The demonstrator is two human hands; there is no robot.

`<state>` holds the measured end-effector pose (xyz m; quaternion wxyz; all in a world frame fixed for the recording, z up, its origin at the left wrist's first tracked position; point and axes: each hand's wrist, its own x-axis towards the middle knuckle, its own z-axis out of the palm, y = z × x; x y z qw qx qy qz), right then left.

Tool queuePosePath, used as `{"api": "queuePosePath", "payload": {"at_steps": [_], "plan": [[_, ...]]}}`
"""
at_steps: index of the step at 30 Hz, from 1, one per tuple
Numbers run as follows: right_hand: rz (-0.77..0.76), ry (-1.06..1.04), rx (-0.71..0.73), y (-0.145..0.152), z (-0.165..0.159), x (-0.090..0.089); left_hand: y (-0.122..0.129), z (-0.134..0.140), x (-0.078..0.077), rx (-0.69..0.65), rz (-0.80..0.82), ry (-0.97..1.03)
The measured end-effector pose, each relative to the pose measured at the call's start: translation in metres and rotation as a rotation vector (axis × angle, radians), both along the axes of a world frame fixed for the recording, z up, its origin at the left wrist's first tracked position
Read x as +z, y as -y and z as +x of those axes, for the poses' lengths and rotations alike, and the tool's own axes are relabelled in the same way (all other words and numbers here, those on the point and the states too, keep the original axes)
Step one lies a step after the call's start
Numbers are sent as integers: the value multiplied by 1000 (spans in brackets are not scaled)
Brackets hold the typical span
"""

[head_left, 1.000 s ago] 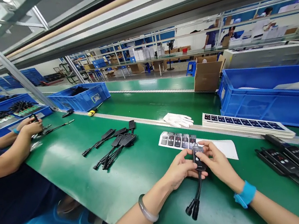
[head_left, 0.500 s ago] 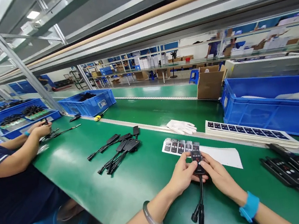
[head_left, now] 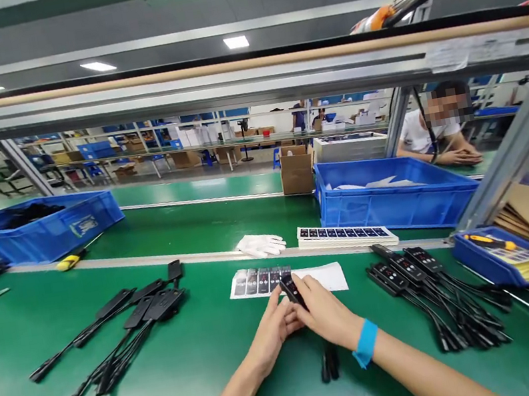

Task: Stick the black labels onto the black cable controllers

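Head view: your left hand [head_left: 272, 329], right hand [head_left: 328, 309] both grip one black box [head_left: 290, 288]; two big blue bins [head_left: 55, 236] [head_left: 392, 205] beyond. Box tilted, part-hidden.

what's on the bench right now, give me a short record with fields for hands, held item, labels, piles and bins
left hand: on the held device
right hand: on the same device
held item: black cabled device, partly hidden by the fingers
label sheet: beyond the hands, labels at left, bare backing at right
label stack: right of the white glove
left pile: plain black cabled units
right pile: cabled units with printed faces
bins: two large blue bins farther back
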<state>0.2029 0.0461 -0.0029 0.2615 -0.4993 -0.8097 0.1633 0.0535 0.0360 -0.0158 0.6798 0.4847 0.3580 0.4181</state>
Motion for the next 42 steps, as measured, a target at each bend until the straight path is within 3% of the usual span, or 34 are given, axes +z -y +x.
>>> {"api": "queuePosePath", "payload": {"at_steps": [3, 6, 9, 12, 14, 16, 18, 21, 25, 31, 34, 36, 38, 40, 42], "plan": [[-29, 251, -159, 1, 30, 22, 4, -5, 1, -30, 371, -449], [-49, 577, -390, 5, 80, 28, 5, -10, 4, -7, 742, -883], [19, 852, -501, 5, 125, 19, 2, -14, 10, 40, 829, -1208], [154, 914, -523, -5, 133, 11, -4, -19, 16, 120, 769, -1520], [171, 750, -392, -19, 111, 6, -7, -22, 17, 156, 715, -1626], [142, 442, -190, -40, 77, 0, -11, -24, 14, 169, 687, -1649], [128, 184, -105, -63, 43, -10, -14, -24, 10, 168, 675, -1652], [137, 64, -144, -87, 11, -28, -17, -24, 2, 159, 661, -1650], [167, -73, -150, -85, 7, -41, -17, -22, -2, 155, 651, -1638], [291, -502, -216, -55, 20, -32, -23, -19, -5, 170, 657, -1619], [156, -768, -278, -40, 15, -29, -28, -32, 9, 217, 670, -1604], [37, -873, -229, -32, 8, -28, -30, -54, 25, 326, 667, -1616], [8, -886, -198, -28, -1, -29, -31, -85, 41, 597, 581, -1730], [-8, -907, -174, -28, -7, -30, -34, -118, 50, 861, 388, -1836], [-28, -945, -144, -30, -11, -30, -38, -146, 52, 912, 128, -1764]]}}
